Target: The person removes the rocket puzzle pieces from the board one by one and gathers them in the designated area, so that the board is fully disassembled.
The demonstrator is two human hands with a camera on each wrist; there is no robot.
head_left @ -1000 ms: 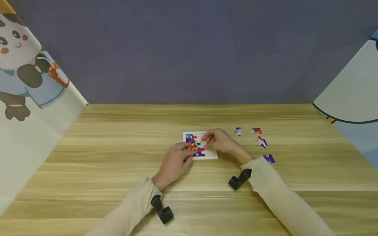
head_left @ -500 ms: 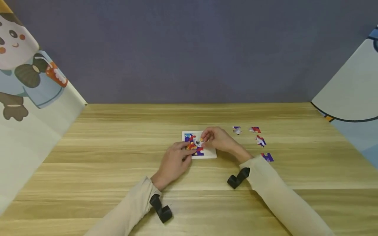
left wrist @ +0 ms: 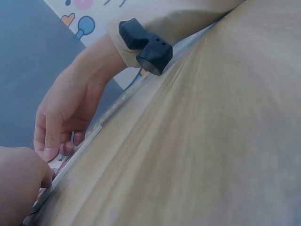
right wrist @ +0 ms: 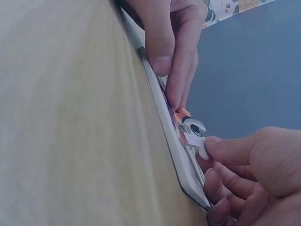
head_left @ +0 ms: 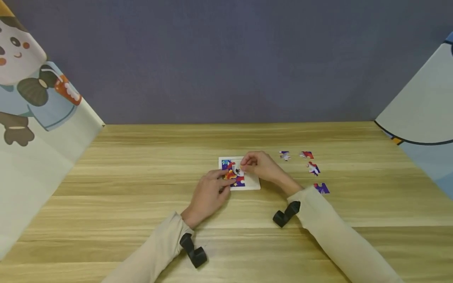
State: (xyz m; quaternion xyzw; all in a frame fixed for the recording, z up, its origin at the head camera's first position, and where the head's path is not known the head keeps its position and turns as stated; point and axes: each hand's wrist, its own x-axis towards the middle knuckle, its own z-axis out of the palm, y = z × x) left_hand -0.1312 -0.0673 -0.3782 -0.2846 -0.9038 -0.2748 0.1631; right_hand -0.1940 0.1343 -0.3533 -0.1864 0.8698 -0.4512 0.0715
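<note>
My right hand (head_left: 263,167) pinches a jigsaw piece (right wrist: 194,134) printed with a dark eye on white, between thumb and fingers. In the right wrist view that piece is tilted, one edge raised above the white puzzle tray (right wrist: 176,155). Fitted pieces in purple, red and yellow fill the tray's left side in the head view, while its right side shows bare white. My left hand (head_left: 209,192) lies at the tray's left, with extended fingers resting on the fitted pieces (head_left: 240,182). Its fingers cover part of the picture.
Several loose jigsaw pieces lie right of the tray on the wooden table (head_left: 141,165): one at the back (head_left: 284,156), a red-cornered piece (head_left: 307,155), another below it (head_left: 313,168), and a purple piece (head_left: 321,188) near the right sleeve. A dark panel (head_left: 233,63) stands behind.
The piece in my right hand has turned or shifted slightly; a yellow patch seen earlier by the fingertips is now hidden. The left hand keeps its place on the tray.
</note>
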